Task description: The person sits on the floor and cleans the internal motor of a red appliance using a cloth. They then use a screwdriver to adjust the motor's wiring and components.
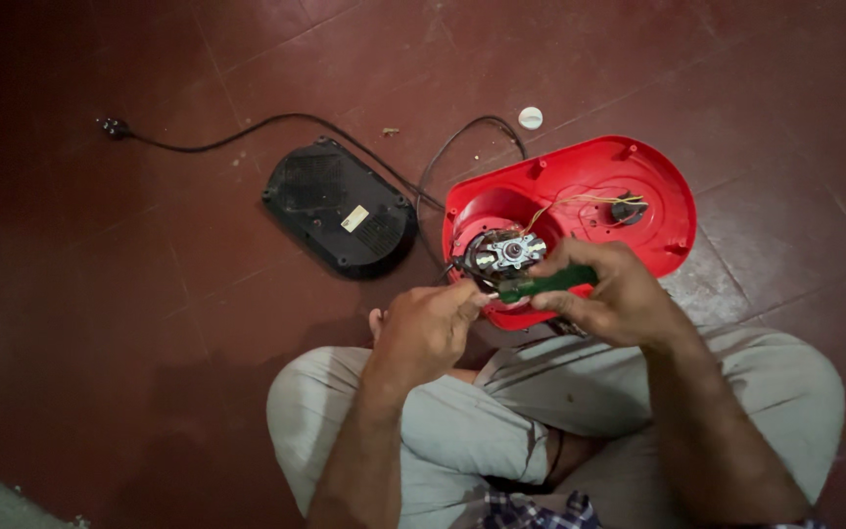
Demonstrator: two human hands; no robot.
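One screwdriver point(547, 283) with a green handle lies across the right hand point(607, 294), whose fingers point(580, 257) are curled closed around that handle. The shaft runs leftward out of the fist toward the left hand point(425, 328). The left fingers point(469, 297) are pinched together at the shaft's tip; what they hold there, if anything, is too small to tell.

Just beyond both sets of fingertips sits one red shell point(638, 176), an oval plastic housing lying open side up on the floor point(100, 294). Inside it, directly above the left fingertips and beside the right knuckles, is one metal motor point(508, 252) with a round shaft end at its middle. Thin yellow wires point(580, 200) run from the motor to one small dark part point(627, 209) farther inside the shell, past the right fingers.

One black base plate point(340, 208) lies apart, up and to the left of the left hand. One black cord point(247, 132) passes behind it and ends in one plug point(113, 127) far left. One small white cap point(531, 118) rests on the floor beyond the shell.
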